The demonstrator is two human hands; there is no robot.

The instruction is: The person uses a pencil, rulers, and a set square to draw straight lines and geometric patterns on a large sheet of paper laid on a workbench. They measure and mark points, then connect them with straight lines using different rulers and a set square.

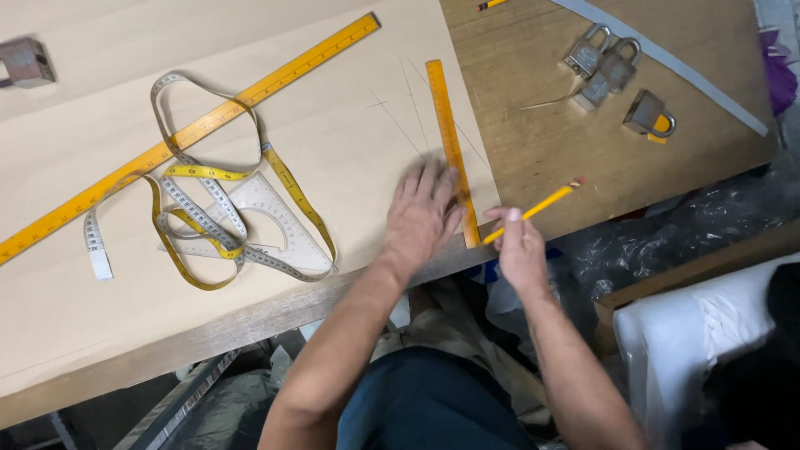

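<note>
left hand (422, 215) flat on short ruler (450, 142) | right hand (518, 246) gripping pencil (533, 209)

My left hand (421, 218) lay flat on the paper sheet (333, 125), its fingertips (433, 177) touching the short ruler (451, 146), which ran away from them across the sheet's right edge. My right hand (518, 248) sat just right of the ruler's near end, its fingers (500, 215) gripping a pencil (537, 206) that pointed right over the table (542, 125). Left of my left fingers lay the set square (271, 217) under the tape measure (200, 208); beyond those lay the long ruler (192, 133). Three padlocks (612, 79) lay beyond my right fingers.
</note>
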